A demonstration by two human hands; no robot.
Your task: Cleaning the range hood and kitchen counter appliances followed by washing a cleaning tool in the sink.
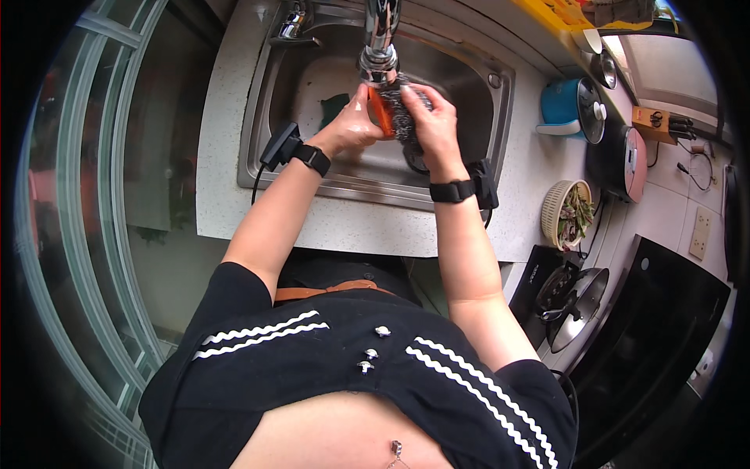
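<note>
Over the sink, my left hand (353, 121) grips a long orange object (382, 114), possibly a carrot; its far end is hidden behind the faucet head. My right hand (435, 120) is closed around a grey steel-wool scrubber (403, 114), pressed against the orange object's right side. Just above both hands hangs the chrome faucet (379, 58). Below them lies the stainless-steel sink basin (469, 76), with a dark green piece (334, 108) on its floor to the left. Something dark and round beneath my right hand is mostly covered.
A speckled white countertop (225, 146) surrounds the sink. To the right stand a blue pot (559, 105), a pink-fronted appliance (634, 164) and a basket (554, 214) of leafy vegetables. Farther back are a knife block (651, 124), a wok (577, 316) and a stove (530, 281). Glass sliding panels (108, 146) line the left.
</note>
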